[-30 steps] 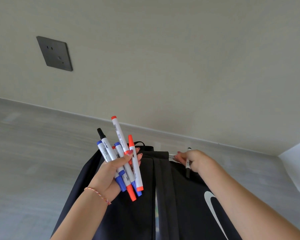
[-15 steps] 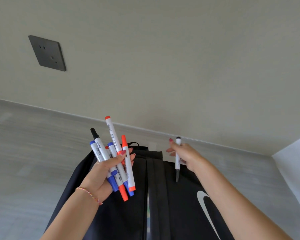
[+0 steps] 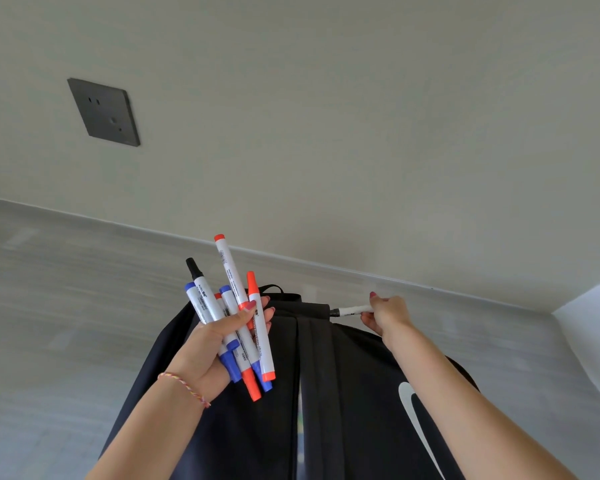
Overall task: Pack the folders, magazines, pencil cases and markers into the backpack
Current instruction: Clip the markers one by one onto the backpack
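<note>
The backpack (image 3: 343, 393) runs off the bottom edge below both hands (its opening unreadable). The left hand (image 3: 208, 348) covers the mid-barrels of its markers (image 3: 246, 327); their print is too small.

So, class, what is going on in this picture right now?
A person is packing markers into a black backpack that stands in front of them. The left hand grips a bunch of markers with blue, red and black caps above the bag. The right hand pinches a single black-tipped marker sideways in its fingers, tip at the bag's top edge. It is not yet inside.
</note>
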